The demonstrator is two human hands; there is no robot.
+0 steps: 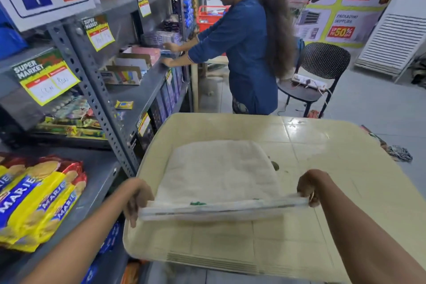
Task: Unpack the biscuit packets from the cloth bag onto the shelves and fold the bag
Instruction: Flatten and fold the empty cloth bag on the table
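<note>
A cream plastic counter carries a flat off-white cloth bag lying toward its left edge, the near edge of the bag lifted off the surface. Yellow-and-red Marie biscuit packets lie stacked on the grey metal shelf just left of the counter. The left hand and right hand each pinch one end of the bag's raised near edge.

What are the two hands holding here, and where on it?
Both hold the cloth bag: the left hand and right hand pinch opposite ends of its lifted near edge, while the rest lies on the table.
</note>
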